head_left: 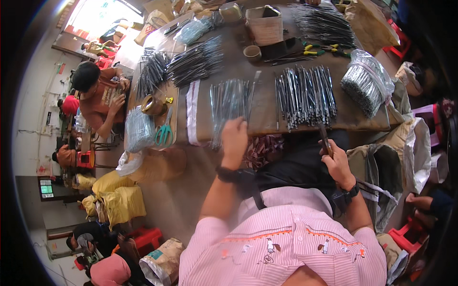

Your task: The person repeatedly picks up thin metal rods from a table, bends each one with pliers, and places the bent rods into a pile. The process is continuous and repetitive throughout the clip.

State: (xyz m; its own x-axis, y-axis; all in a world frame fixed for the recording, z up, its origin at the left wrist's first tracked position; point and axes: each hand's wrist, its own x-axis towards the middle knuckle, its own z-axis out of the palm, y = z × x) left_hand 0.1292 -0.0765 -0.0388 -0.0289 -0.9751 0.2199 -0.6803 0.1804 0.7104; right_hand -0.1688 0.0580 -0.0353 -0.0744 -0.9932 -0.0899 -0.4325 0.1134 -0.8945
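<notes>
My left hand [234, 138] is closed at the table's near edge, by the near ends of a loose row of thin metal rods [226, 102]. A single thin rod [253, 93], smeared by motion, runs up from its fingertips. Partly below the edge, my right hand [337, 162] is wrapped round a narrow hand tool [326, 143] with a brown handle and a dark metal end; its exact kind is unclear. Just beyond that tool lies a thick row of dark metal rods [306, 97], one rod lying apart on its left.
A plastic-wrapped rod bundle [365, 83] sits right; more rod piles [196, 61] lie farther back. Teal scissors [164, 133], a tape roll [153, 105], yellow-handled pliers [312, 49] and a box [265, 26] are on the table [205, 131]. A person [100, 95] works left; open sacks [381, 176] stand right.
</notes>
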